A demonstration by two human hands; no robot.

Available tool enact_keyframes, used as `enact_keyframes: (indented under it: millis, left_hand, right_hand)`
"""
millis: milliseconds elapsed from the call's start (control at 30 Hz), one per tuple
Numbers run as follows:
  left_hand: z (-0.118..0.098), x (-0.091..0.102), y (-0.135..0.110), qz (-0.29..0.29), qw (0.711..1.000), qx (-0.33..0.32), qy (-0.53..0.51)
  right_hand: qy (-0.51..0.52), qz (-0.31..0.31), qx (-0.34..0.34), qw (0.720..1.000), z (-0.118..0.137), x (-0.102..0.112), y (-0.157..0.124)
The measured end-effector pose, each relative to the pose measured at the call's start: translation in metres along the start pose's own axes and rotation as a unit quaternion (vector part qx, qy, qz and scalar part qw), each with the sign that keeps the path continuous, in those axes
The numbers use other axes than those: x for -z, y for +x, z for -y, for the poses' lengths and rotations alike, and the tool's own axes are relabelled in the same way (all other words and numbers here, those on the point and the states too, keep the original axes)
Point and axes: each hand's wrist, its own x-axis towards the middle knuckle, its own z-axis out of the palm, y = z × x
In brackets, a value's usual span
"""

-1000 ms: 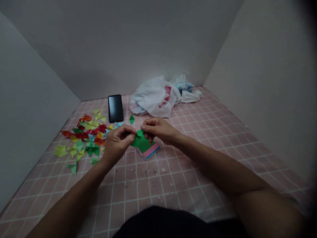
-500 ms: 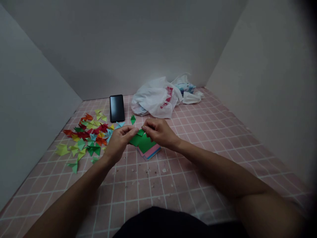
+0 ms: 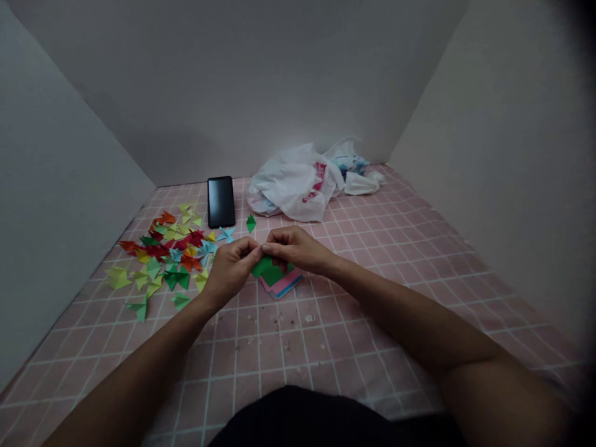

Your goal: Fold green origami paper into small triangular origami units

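Both hands meet over the pink tiled floor (image 3: 326,335), pinching a small green paper piece (image 3: 261,266) between them. My left hand (image 3: 231,267) is closed, thumb and fingers pressed on the paper's left side. Closed as well, my right hand (image 3: 292,247) grips the paper's top edge with its fingertips. Just below the hands lies a stack of paper sheets (image 3: 283,280), green on top with pink and blue beneath.
Several folded paper triangles (image 3: 162,254) in red, green, yellow and blue are scattered to the left. One green folded piece (image 3: 250,222) lies apart. A black phone (image 3: 220,201) and a white plastic bag (image 3: 298,181) lie near the back wall. Grey walls close three sides.
The hands have closed in on each other and the green paper now shows smaller between the fingers. The view has shifted slightly.
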Motion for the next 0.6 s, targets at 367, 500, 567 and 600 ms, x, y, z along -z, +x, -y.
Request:
enact_keyframes:
  millis: [367, 500, 567, 600]
  left_hand:
    - [0.004, 0.007, 0.004, 0.026, 0.998, 0.034, -0.049]
    - [0.011, 0.011, 0.008, -0.007, 0.988, 0.017, -0.152]
    - [0.011, 0.010, 0.008, -0.027, 0.986, -0.002, -0.162]
    - [0.010, 0.009, 0.008, -0.023, 0.987, -0.014, -0.160]
  right_hand:
    - [0.005, -0.056, -0.015, 0.998, 0.000, -0.004, 0.000]
    - [0.184, -0.034, -0.081, 0.979, -0.001, 0.001, 0.000]
    - [0.253, -0.014, -0.102, 0.962, -0.001, 0.002, 0.001]
    - [0.281, 0.001, -0.113, 0.953, -0.002, 0.002, 0.001]
